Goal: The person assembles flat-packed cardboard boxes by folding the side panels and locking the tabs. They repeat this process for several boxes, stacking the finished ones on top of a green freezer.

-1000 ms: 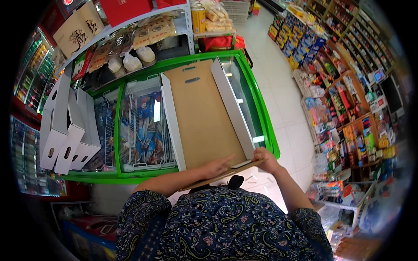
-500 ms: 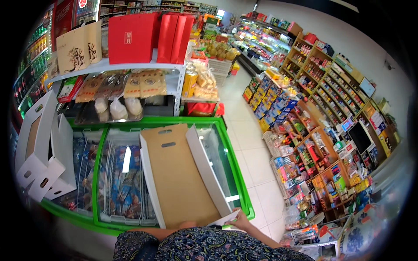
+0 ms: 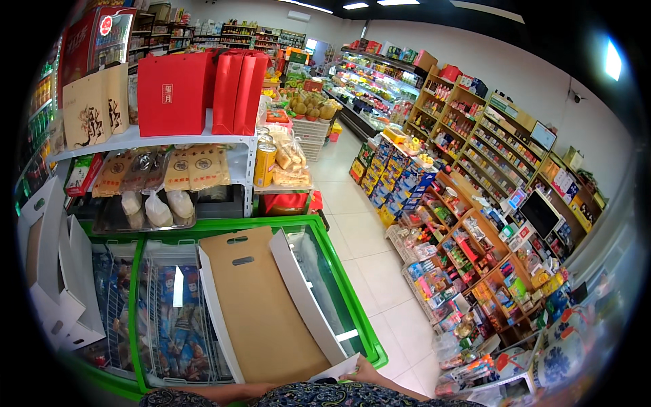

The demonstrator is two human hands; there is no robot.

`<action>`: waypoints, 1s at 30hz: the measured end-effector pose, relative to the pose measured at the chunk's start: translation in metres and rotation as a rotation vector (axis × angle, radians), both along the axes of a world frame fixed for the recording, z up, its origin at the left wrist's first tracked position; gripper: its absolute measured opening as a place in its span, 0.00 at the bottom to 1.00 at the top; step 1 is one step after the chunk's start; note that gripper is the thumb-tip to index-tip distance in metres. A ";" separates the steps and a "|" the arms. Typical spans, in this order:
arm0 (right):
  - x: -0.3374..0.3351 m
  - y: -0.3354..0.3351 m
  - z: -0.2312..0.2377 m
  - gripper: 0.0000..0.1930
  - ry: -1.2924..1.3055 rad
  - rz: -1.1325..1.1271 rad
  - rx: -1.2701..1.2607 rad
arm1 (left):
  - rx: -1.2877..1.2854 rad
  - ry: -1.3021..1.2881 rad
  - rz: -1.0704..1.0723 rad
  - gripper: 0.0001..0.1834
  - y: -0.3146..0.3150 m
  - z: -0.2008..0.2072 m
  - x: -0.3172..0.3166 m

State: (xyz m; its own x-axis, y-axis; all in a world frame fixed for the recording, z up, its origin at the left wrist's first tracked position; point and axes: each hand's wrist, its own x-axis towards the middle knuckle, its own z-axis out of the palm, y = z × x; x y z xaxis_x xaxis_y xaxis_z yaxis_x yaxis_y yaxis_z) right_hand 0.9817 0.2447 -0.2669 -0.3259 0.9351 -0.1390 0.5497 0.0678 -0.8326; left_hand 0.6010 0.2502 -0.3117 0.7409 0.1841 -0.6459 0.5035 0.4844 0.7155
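Note:
A long shallow cardboard box [image 3: 268,312], brown inside with white sides and handle slots at its far end, lies open on the glass top of a green-rimmed chest freezer [image 3: 140,271]. My right hand [image 3: 364,374] pinches the white flap at its near right corner. Along the box's near edge stretches my left forearm [image 3: 237,391]; my patterned clothing hides the fingers of that hand. Frozen packets [image 3: 180,319] show through the glass to the left of the box.
White cardboard boxes [image 3: 74,285] stack on the freezer's left end. Behind it, a grey shelf [image 3: 234,142] bears red gift bags [image 3: 173,95], beige bags and flat packages. A tiled aisle [image 3: 359,251] runs along the right, beside crowded snack racks [image 3: 468,258].
My view has tilted up, so the freezer and box sit lower in the picture and more ceiling shows. The right hand keeps its hold on the box's corner flap.

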 end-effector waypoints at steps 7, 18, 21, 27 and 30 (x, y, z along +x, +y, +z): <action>-0.011 -0.002 0.022 0.34 -0.051 -0.007 0.020 | 0.053 0.054 -0.042 0.22 -0.001 -0.004 -0.007; -0.030 0.002 0.024 0.34 -0.211 -0.130 0.036 | 0.075 -0.051 -0.118 0.23 0.006 -0.038 -0.047; -0.030 -0.001 0.033 0.37 -0.290 -0.167 0.024 | -0.658 -0.172 0.111 0.23 0.011 0.010 -0.060; -0.031 0.003 0.029 0.40 -0.353 -0.179 0.067 | -0.250 0.036 0.078 0.29 0.004 0.038 -0.064; -0.040 0.002 0.042 0.41 -0.385 -0.189 0.075 | -0.340 0.170 0.213 0.21 0.005 0.086 -0.058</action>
State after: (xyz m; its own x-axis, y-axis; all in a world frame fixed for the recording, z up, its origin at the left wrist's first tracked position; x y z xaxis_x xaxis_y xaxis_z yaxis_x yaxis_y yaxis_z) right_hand 0.9412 0.2470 -0.2250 -0.0860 0.9855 -0.1466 0.8278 -0.0112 -0.5610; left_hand 0.5431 0.2551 -0.2254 0.5875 0.0769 -0.8055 0.4636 0.7839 0.4130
